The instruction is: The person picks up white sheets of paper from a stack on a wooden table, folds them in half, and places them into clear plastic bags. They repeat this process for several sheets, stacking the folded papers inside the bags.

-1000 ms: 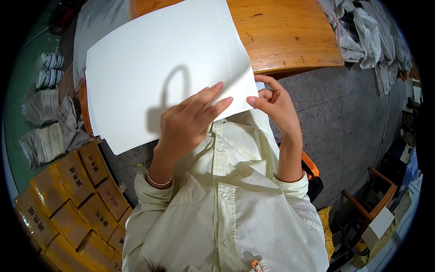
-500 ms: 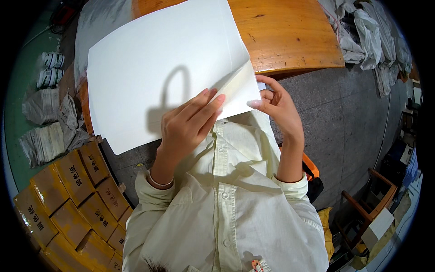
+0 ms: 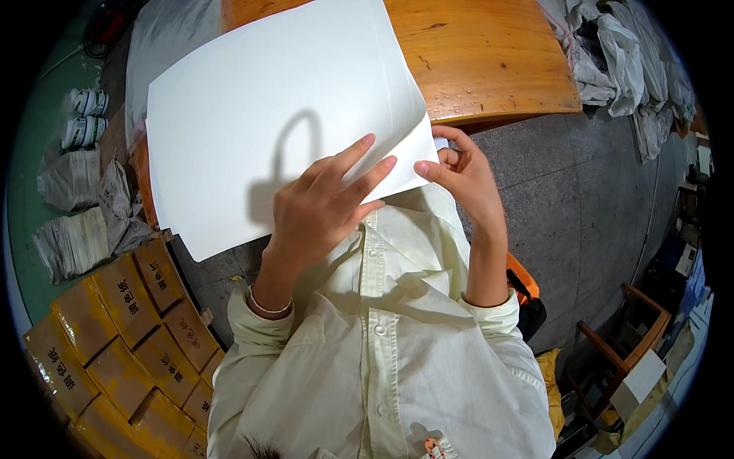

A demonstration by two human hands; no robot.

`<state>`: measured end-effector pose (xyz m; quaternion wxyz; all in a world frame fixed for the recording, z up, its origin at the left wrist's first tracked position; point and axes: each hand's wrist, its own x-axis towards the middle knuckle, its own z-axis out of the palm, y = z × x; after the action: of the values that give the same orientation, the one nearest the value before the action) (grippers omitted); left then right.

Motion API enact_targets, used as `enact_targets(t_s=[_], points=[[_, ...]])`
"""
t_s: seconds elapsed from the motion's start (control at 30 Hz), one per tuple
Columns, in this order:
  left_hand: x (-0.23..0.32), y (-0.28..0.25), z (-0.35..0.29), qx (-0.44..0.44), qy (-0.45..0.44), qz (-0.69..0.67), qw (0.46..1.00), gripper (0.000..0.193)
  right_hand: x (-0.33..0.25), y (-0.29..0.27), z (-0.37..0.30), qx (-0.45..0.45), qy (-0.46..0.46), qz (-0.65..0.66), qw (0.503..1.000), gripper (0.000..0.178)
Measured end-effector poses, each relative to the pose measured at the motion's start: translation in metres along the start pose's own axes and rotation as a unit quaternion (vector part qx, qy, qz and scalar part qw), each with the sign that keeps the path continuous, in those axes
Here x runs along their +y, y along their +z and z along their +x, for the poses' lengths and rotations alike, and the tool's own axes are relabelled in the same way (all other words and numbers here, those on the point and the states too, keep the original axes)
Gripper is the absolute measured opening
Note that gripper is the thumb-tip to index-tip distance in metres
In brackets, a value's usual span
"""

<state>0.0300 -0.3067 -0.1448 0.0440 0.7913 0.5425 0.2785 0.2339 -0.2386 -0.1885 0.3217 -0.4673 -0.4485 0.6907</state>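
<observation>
A stack of large white paper sheets [image 3: 229, 145] lies across the table and juts over its near edge. The near right corner bends up in a soft fold. My left hand [image 3: 313, 203] rests over the near edge of the paper, fingers spread, index and middle fingertips on or just above the top sheet. At the right corner, my right hand [image 3: 466, 176] grips the sheets, thumb on top and fingers bent at the side, partly behind the paper. How many sheets it pinches is hidden.
The wooden table [image 3: 489, 61] has a rounded right edge. Taped cardboard boxes [image 3: 130, 298] stack up at the lower left, below plastic-wrapped bundles [image 3: 76, 237]. Plastic bags [image 3: 619, 61] gather at the upper right. A wooden frame [image 3: 627, 344] stands at the lower right.
My left fingers have let go of the turned-back corner and spread apart. The corner has dropped flatter, toward the right. My right hand stays at the corner, its thumb shifted slightly inward.
</observation>
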Motion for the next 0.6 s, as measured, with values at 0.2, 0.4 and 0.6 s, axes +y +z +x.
enact_targets(t_s=[0.2,0.4,0.6], points=[[-0.009,0.006,-0.009,0.026,-0.009,-0.022,0.999,0.049,-0.008,0.0,-0.005,-0.025,0.001,0.031,0.999,0.052],[-0.009,0.003,-0.005,-0.001,0.035,0.018,0.999,0.046,-0.002,-0.003,-0.003,-0.019,0.005,0.019,1.0,0.053],[-0.002,-0.001,-0.005,-0.027,0.005,-0.008,1.0,0.056,-0.003,0.002,-0.003,0.009,0.003,-0.004,1.0,0.054]])
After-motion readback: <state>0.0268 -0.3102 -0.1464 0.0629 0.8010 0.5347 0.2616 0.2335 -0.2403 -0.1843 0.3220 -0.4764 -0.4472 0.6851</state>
